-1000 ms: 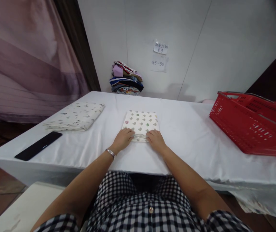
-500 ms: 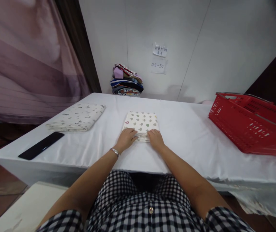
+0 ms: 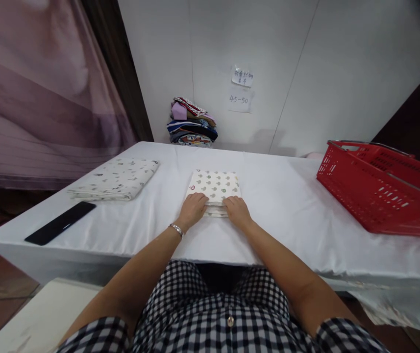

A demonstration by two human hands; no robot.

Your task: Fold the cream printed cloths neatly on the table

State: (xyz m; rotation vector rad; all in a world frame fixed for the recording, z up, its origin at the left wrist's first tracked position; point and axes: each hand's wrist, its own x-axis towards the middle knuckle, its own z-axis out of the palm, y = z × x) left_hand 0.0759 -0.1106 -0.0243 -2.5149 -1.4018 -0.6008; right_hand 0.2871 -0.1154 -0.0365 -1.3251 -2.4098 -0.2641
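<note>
Both hands rest on the near edge of a folded patterned cloth (image 3: 215,189), which lies on the white-covered table (image 3: 286,206) around the middle of its near half. The left hand (image 3: 192,211) lies with fingers curled over the cloth's near left corner, and the right hand (image 3: 236,211) does the same at the near right corner; whether the fingertips pinch the layers or only press on them cannot be told from this view.

A second folded cloth (image 3: 116,177) lies towards the left edge, with a black phone (image 3: 60,223) nearer the front left corner. A red basket (image 3: 381,186) stands at the right edge, and a pile of folded clothes (image 3: 192,121) sits by the far wall.

The risk here looks to be the stacked layers: an uneven pull at one corner could slide the upper folds askew and spoil the square edges, and the smooth table cover may drag along with it.
</note>
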